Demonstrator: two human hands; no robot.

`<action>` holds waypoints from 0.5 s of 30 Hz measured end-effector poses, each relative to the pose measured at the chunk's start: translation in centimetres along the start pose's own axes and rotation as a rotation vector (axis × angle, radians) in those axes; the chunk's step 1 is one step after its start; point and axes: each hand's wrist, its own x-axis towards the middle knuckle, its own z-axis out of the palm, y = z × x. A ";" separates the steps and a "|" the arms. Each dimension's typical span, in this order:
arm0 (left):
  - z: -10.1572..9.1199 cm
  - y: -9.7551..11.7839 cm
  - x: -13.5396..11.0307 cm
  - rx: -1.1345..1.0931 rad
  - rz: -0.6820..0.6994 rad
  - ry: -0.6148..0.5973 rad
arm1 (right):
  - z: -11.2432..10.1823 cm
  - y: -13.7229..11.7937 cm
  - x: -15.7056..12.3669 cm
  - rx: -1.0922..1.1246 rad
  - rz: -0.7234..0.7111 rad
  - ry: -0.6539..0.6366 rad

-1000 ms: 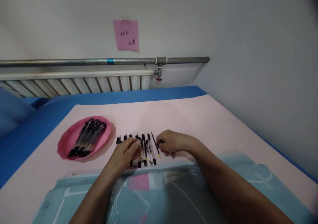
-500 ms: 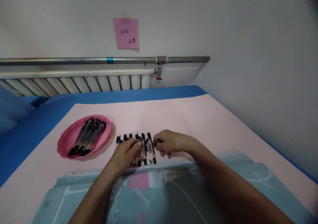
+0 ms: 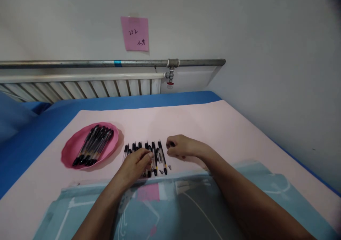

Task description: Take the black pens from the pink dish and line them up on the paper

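Note:
Several clear-barrelled gel pens (image 3: pixel 163 158) with black ends lie in a row on the pink sheet, their refill tips pointing away from me. Loose pen caps (image 3: pixel 159 157) lie among them. Two small cone-shaped pen tips (image 3: pixel 169 167) are near the row's right end. My left hand (image 3: pixel 137 162) rests over the middle of the row, its fingers curled and pressed together; what they grip, if anything, is hidden. Just right of the row, my right hand (image 3: pixel 179 146) is closed around a small black piece that looks like a pen cap, mostly covered by the fingers.
On the left, a pink scalloped plate (image 3: pixel 66 147) holds several capped pens (image 3: pixel 96 144). A blue patterned cloth (image 3: pixel 87 204) covers the near edge. Behind the bed stand a radiator (image 3: pixel 93 87) and a metal pipe (image 3: pixel 80 64); a wall (image 3: pixel 279 73) is at the right.
My right hand has shifted slightly right and up, away from the last pen. A small pen tip now shows on the sheet beside that pen. My left hand has stayed nearly still.

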 end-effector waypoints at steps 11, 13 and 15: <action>-0.1 -0.7 0.2 0.064 0.021 -0.010 | 0.7 0.0 0.3 -0.174 -0.019 0.096; -0.1 -0.6 0.2 0.076 0.025 -0.006 | 1.0 0.2 0.6 -0.179 -0.049 0.114; -0.2 -0.6 0.1 0.085 0.035 0.005 | 1.3 0.4 1.0 -0.213 -0.094 0.160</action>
